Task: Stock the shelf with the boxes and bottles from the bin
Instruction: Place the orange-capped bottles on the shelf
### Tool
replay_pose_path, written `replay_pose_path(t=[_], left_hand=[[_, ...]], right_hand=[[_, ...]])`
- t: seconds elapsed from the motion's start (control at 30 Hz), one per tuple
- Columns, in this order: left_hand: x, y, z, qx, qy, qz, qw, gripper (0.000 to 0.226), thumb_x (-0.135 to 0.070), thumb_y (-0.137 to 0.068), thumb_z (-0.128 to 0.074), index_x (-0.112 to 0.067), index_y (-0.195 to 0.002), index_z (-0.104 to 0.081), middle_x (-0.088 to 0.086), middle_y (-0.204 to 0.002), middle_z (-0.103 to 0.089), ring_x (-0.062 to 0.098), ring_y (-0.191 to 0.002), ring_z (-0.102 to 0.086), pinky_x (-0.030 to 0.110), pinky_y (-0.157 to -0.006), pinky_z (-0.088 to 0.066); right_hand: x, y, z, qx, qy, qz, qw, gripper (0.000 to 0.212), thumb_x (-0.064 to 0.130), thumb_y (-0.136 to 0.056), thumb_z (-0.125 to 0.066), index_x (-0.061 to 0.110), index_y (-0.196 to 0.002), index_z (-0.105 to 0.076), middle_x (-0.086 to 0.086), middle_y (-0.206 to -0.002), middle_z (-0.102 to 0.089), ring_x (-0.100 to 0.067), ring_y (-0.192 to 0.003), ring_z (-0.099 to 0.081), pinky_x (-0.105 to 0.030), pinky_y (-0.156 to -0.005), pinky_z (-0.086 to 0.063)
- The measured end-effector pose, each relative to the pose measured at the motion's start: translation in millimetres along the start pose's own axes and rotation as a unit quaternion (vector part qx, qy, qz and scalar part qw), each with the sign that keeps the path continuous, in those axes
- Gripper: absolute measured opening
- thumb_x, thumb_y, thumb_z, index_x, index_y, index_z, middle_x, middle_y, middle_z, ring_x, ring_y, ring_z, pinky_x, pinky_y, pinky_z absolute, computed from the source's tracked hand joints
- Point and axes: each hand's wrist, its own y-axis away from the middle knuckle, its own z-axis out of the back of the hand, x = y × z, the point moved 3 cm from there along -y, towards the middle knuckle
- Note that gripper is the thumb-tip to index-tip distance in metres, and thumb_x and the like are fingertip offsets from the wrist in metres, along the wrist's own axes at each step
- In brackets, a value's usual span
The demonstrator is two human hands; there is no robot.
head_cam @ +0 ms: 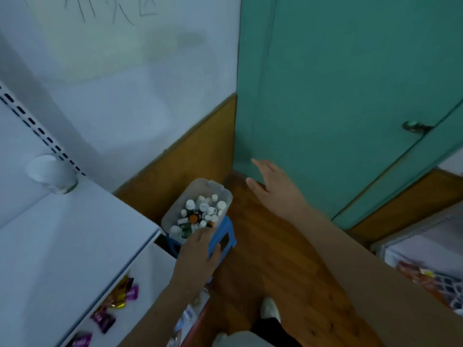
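Note:
A clear plastic bin holding several small white bottles and boxes sits on a blue stool on the floor. My left hand reaches down to the bin's near edge; its fingertips are hidden, so what it holds is unclear. My right hand hovers right of the bin with fingers spread, holding nothing. The white top shelf at left carries one white bottle at its back.
A lower shelf holds purple and gold packets. A teal door stands ahead on the right. Another rack with colourful packs is at far right. Wooden floor lies between, with my shoe on it.

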Motion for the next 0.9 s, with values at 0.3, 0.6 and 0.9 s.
replay_pose_path(t=[0.3,0.6,0.9], left_hand=[[70.4,-103.1,-40.4,-0.025,0.06,0.22,0.973,0.045,-0.035,-0.097,-0.052,-0.015,-0.137,-0.05,0.006,-0.132,-0.054,0.015,-0.116,-0.051,0.024,-0.094,-0.039],[126.4,-136.1,-82.3,-0.004,0.067,0.469,0.881,0.049,-0.033,-0.096,-0.057,-0.011,-0.139,-0.051,0.013,-0.137,-0.054,0.03,-0.125,-0.053,0.039,-0.098,-0.046],[187.2,-181.3,-120.6,-0.005,0.155,0.546,0.823,0.061,-0.046,-0.089,-0.05,-0.008,-0.137,-0.052,0.016,-0.134,-0.057,0.03,-0.123,-0.055,0.037,-0.101,-0.045]], right_hand=[[-65.1,-191.8,-79.6,0.154,-0.011,0.09,0.984,0.064,0.046,-0.101,-0.044,0.014,-0.154,-0.027,-0.005,-0.154,-0.033,-0.021,-0.14,-0.032,-0.031,-0.112,-0.029],[-114.1,-287.1,-206.2,0.417,-0.064,0.059,0.905,0.047,0.035,-0.102,-0.05,0.011,-0.141,-0.044,-0.006,-0.132,-0.054,-0.027,-0.12,-0.054,-0.039,-0.096,-0.047],[-150.5,-266.8,-337.6,0.565,0.022,0.006,0.824,0.046,0.03,-0.102,-0.049,0.004,-0.14,-0.043,-0.017,-0.137,-0.054,-0.028,-0.124,-0.052,-0.03,-0.095,-0.04]])
